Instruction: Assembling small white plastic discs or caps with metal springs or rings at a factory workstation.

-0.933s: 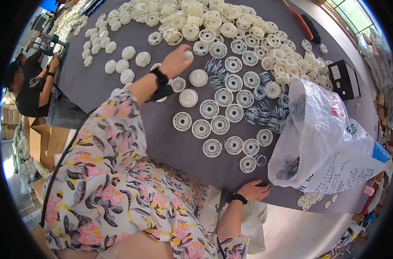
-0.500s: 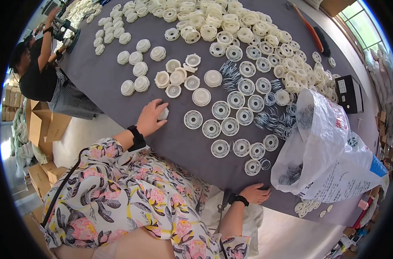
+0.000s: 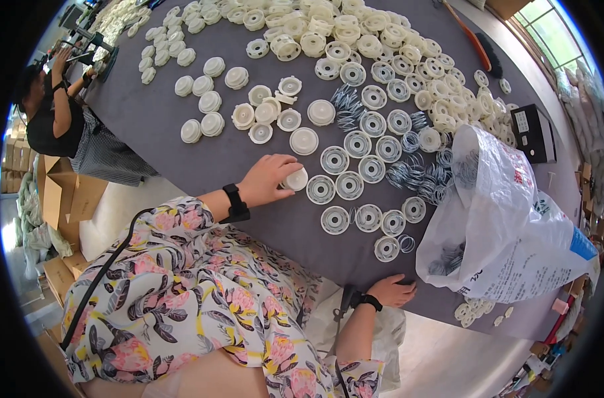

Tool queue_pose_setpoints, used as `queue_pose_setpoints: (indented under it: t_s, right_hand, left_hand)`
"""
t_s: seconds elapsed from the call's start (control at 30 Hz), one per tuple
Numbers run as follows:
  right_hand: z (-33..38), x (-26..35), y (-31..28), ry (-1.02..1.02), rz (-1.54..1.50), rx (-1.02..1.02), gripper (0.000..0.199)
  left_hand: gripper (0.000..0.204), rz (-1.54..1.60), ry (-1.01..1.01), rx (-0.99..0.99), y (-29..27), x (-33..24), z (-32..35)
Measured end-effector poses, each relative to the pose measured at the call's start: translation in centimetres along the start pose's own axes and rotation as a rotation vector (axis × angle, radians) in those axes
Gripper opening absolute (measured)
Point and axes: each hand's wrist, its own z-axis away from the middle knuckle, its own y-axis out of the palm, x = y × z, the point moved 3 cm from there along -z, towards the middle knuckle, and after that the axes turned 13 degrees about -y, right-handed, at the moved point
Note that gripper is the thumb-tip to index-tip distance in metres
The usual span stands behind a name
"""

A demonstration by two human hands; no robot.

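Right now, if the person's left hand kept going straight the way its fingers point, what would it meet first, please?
The left hand already holds a white round cap at its fingertips. Straight on, toward the right, the next thing is most likely the ringed white disc lying just beyond, though the fisheye view makes the exact line uncertain.

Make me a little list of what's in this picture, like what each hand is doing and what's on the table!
Left hand: closed on a round white plastic cap at the grey table.
Right hand: resting on the table's near edge, holding nothing that shows.
Near the cap: white discs with ring centres, laid flat in rows.
Far side: a heap of white caps.
Right side: a clear plastic bag with metal rings spilled beside it.
Other person: at the table's left end.
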Motion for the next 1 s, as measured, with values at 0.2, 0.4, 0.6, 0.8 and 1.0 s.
queue_pose_setpoints:
  t_s: [0.2, 0.4, 0.6, 0.8, 1.0]
  right_hand:
    - [-0.1, 0.0, 0.0, -0.037, -0.007, -0.037, 0.046]
    - [0.0, 0.0, 0.0, -0.036, 0.012, -0.042, 0.046]
    - [-0.1, 0.2, -0.1, -0.019, 0.004, -0.020, 0.046]
    - [0.0, -0.1, -0.1, -0.043, -0.029, -0.030, 0.047]
    - [-0.1, 0.0, -0.2, -0.028, 0.002, -0.026, 0.048]
  left_hand:
    - [0.053, -0.007, -0.042, -0.037, -0.2, 0.2, 0.8]
    - [0.050, -0.019, 0.023, -0.067, 0.2, -0.7, -0.1]
    - [0.053, -0.024, -0.117, -0.031, 0.5, 1.2, 1.0]
    - [0.056, -0.009, -0.096, -0.133, -0.8, 0.9, 0.6]
    - [0.033, -0.274, -0.249, -0.300, -1.5, 6.8, -0.6]
